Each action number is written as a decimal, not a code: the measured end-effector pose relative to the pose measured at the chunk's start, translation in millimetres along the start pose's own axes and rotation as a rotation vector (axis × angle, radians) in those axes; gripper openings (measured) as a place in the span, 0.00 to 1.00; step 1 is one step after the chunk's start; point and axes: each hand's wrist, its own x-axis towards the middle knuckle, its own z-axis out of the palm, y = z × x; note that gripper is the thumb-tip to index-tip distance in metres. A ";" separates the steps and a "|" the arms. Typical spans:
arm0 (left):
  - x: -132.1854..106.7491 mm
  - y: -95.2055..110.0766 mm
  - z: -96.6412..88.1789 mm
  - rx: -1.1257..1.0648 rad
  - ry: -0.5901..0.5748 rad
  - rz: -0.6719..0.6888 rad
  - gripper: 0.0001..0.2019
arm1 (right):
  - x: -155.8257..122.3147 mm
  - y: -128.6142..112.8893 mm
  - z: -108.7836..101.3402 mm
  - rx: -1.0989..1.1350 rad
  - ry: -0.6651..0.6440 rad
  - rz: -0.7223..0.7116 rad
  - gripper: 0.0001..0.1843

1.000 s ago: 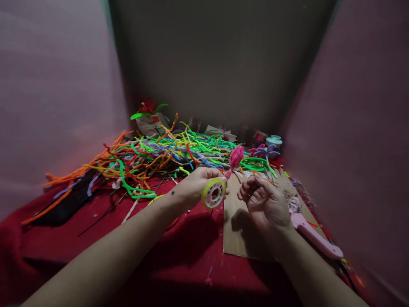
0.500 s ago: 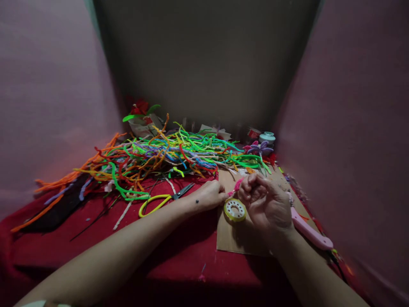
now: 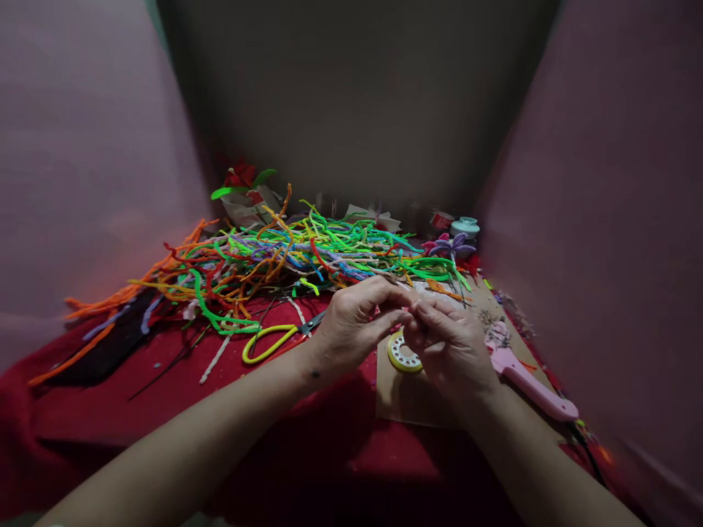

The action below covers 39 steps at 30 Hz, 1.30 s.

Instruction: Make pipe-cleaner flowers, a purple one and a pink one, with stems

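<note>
My left hand [image 3: 351,322] and my right hand [image 3: 453,340] meet above a piece of cardboard [image 3: 400,406], fingertips touching. Both are closed in a pinch on a small pink pipe cleaner, mostly hidden by the fingers. Just below the fingertips a roll of tape [image 3: 405,353] with a yellow edge and white core lies on the cardboard, partly covered by my right hand. Yellow-handled scissors [image 3: 269,342] rest on the red cloth [image 3: 181,410], their blades partly behind my left hand. To the right of my right hand lies a pink glue gun [image 3: 535,384].
A big tangled heap of colourful pipe cleaners [image 3: 291,252] spreads across the back of the table. Behind its right end are a purple pipe-cleaner flower [image 3: 453,247] and a pale blue jar [image 3: 464,227]. A red flower [image 3: 240,176] stands at the back left. Walls rise on both sides.
My left hand has lifted off the cardboard and turned, bringing its thumb and forefinger against my right fingertips. The pink pipe cleaner, visible between the hands before, is now mostly covered.
</note>
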 end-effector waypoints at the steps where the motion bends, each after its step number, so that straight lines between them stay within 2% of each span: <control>1: -0.7 0.5 0.9 0.004 0.004 -0.002 0.01 | -0.3 0.8 0.4 -0.015 -0.010 0.001 0.07; 5: -1.8 -2.1 1.1 0.031 0.023 -0.006 0.03 | -2.3 2.8 0.9 -0.080 -0.038 -0.013 0.08; 10: -2.5 -4.0 -2.7 0.107 -0.033 0.046 0.05 | -4.1 3.9 -0.5 -0.146 -0.038 -0.045 0.09; 13: -4.6 -5.4 -2.6 0.213 -0.045 0.128 0.05 | -3.0 4.6 -0.5 -0.104 -0.035 0.006 0.09; 18: -8.9 -12.0 1.0 0.414 -0.015 0.347 0.06 | -0.1 6.1 0.5 0.030 -0.017 0.144 0.08; 25: -13.4 -17.9 -0.3 0.390 -0.025 0.424 0.05 | 3.2 5.2 -1.5 0.140 0.021 0.209 0.08; 28: -12.8 -17.8 -1.6 0.263 -0.012 0.374 0.05 | 4.6 3.5 -2.9 0.166 0.033 0.184 0.08; 34: -8.8 -12.1 -3.8 0.083 0.026 0.058 0.06 | 1.8 1.8 -0.5 0.112 -0.022 0.169 0.07; 39: -8.8 -3.9 -4.6 -0.101 -0.006 -0.057 0.06 | -2.4 4.1 1.3 0.018 -0.035 0.140 0.08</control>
